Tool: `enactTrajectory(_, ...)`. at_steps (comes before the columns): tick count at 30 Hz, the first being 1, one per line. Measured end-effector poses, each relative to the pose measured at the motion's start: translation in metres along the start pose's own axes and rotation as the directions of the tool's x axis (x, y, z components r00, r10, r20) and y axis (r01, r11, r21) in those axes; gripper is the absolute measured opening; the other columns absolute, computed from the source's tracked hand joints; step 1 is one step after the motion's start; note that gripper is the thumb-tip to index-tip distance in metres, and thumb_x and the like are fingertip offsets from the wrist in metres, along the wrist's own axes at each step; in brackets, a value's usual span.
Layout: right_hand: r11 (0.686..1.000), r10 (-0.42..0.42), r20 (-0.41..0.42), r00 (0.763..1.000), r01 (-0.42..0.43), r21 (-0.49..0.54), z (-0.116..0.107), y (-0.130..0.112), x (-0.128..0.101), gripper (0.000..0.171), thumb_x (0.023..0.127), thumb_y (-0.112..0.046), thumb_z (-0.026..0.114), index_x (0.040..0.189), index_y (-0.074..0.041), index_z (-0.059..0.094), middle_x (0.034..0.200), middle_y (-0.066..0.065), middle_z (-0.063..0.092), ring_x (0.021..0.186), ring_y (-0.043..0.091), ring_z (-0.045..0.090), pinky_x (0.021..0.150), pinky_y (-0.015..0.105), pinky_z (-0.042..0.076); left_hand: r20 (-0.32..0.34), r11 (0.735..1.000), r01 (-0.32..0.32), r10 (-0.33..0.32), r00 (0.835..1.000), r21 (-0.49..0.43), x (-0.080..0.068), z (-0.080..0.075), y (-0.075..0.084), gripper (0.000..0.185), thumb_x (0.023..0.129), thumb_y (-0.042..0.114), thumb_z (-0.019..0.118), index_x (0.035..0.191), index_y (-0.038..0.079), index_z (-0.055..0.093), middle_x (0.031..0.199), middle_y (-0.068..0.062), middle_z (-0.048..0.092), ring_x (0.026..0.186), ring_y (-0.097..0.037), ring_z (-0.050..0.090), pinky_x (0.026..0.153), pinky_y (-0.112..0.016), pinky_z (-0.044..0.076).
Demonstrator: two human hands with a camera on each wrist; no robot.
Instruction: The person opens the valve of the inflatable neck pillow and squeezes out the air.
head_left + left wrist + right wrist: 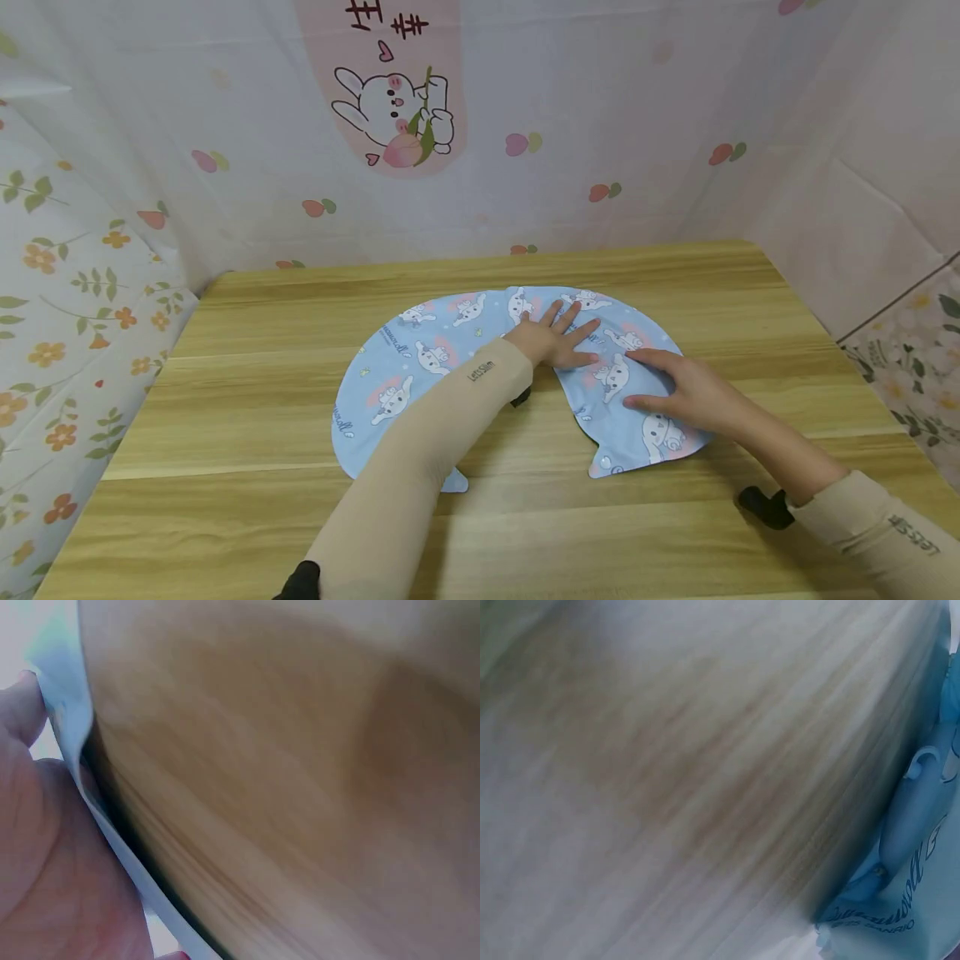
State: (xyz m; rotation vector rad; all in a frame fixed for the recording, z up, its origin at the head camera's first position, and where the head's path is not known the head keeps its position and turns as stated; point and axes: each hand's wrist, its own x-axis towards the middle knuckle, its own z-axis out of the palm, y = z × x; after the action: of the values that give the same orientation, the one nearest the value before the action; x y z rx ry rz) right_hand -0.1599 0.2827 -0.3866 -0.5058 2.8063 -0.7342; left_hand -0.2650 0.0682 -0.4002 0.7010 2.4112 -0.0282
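on the wooden bench (247, 433), near its middle, lay a flat crescent-shaped inflatable cushion (420, 358), pale blue and printed with white cartoon dogs, fully let down so that it spread like a sheet with both tips pointing toward the person. the left hand (551, 337) rested flat on the upper middle of the curve, fingers spread and straight, pressing the film down rather than gripping it. the right hand (678, 387) lay on the right limb of the crescent, fingers extended and loosely together over the print, also pressing and holding nothing. both forearms wore beige sleeves (420, 450). the left wrist view showed only a thin pale edge of the cushion (75, 742) beside the palm and blurred wood grain; the right wrist view showed a blue printed corner (915, 847) against blurred wood. judging by how it lay, the cushion looked light, limp and smooth, likely a little slippery under a dry palm and prone to sliding on the bench, not fragile but easy to crease. its outer rim or either tip seemed the best place to pinch it, since the flat middle offered nothing to grasp. patterned cloth (570, 125) hung behind and at both sides of the bench.
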Motion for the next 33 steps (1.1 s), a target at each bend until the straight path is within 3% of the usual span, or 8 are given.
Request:
enactTrajectory(4,1.0,0.011,0.005,1.0,-0.011,0.003,-0.001,0.0,0.0,0.073,0.082,-0.044,0.079,0.139,-0.005,0.055,0.139,0.029,0.055,0.13,0.05,0.05,0.104,0.064,0.042,0.006,0.998,0.028,-0.028,1.0,-0.061,-0.002,-0.003,-0.014,0.073,0.098,0.07,0.027,0.156,0.046,-0.012,0.165,0.011,-0.025,0.154,-0.019,-0.022,0.123,-0.062,0.0)
enactTrajectory(6,1.0,0.024,0.011,1.0,-0.024,0.003,-0.001,0.0,0.0,0.074,0.082,-0.044,0.079,0.14,-0.006,0.055,0.14,0.029,0.055,0.13,0.05,0.05,0.104,0.063,0.042,0.008,0.993,0.012,-0.011,1.0,-0.119,-0.014,-0.008,-0.022,0.075,0.099,0.067,0.03,0.157,0.042,-0.011,0.165,0.007,-0.025,0.153,-0.022,-0.024,0.123,-0.062,-0.005)
enactTrajectory(12,0.998,0.064,0.04,0.997,-0.064,0.008,-0.003,-0.001,0.0,0.079,0.081,-0.051,0.078,0.142,-0.008,0.053,0.144,0.031,0.049,0.135,0.052,0.043,0.107,0.064,0.039,-0.01,0.98,0.03,-0.033,0.999,-0.196,-0.022,-0.009,-0.054,0.079,0.099,0.068,0.033,0.158,0.039,-0.012,0.165,0.002,-0.026,0.152,-0.025,-0.026,0.12,-0.065,-0.008)
enactTrajectory(17,0.998,0.069,0.043,0.997,-0.069,0.01,-0.003,0.0,0.0,0.08,0.081,-0.054,0.076,0.142,-0.008,0.052,0.146,0.032,0.047,0.136,0.052,0.041,0.108,0.065,0.037,-0.033,0.982,0.064,-0.071,0.997,-0.18,-0.028,-0.007,-0.073,0.077,0.1,0.067,0.029,0.158,0.037,-0.013,0.166,-0.001,-0.023,0.154,-0.027,-0.021,0.121,-0.066,-0.003)
enactTrajectory(22,0.998,0.07,0.037,0.997,-0.07,-0.005,-0.003,0.001,-0.002,0.079,0.082,-0.052,0.076,0.143,-0.009,0.052,0.144,0.032,0.048,0.134,0.053,0.044,0.106,0.065,0.039,-0.037,0.977,0.049,-0.058,0.998,-0.208,-0.032,-0.007,-0.08,0.072,0.103,0.06,0.026,0.158,0.034,-0.013,0.166,-0.002,-0.025,0.153,-0.029,-0.022,0.12,-0.067,-0.005)
enactTrajectory(26,0.998,0.065,0.033,0.997,-0.065,-0.014,0.0,0.0,-0.001,0.079,0.082,-0.053,0.076,0.143,-0.009,0.052,0.143,0.032,0.05,0.132,0.052,0.046,0.105,0.064,0.041,-0.058,0.981,0.085,-0.096,0.994,-0.177,-0.039,-0.003,-0.089,0.071,0.104,0.059,0.025,0.159,0.032,-0.01,0.167,-0.004,-0.021,0.153,-0.029,-0.021,0.121,-0.066,-0.003)
enactTrajectory(33,0.996,0.087,0.041,0.995,-0.087,-0.01,-0.002,0.0,-0.001,0.083,0.082,-0.056,0.075,0.145,-0.008,0.049,0.144,0.032,0.048,0.133,0.052,0.045,0.105,0.064,0.04,-0.089,0.991,0.08,-0.09,0.992,-0.108,-0.061,-0.002,-0.101,0.071,0.106,0.045,0.037,0.161,0.024,-0.002,0.168,-0.003,-0.017,0.153,-0.03,-0.022,0.121,-0.064,-0.003)
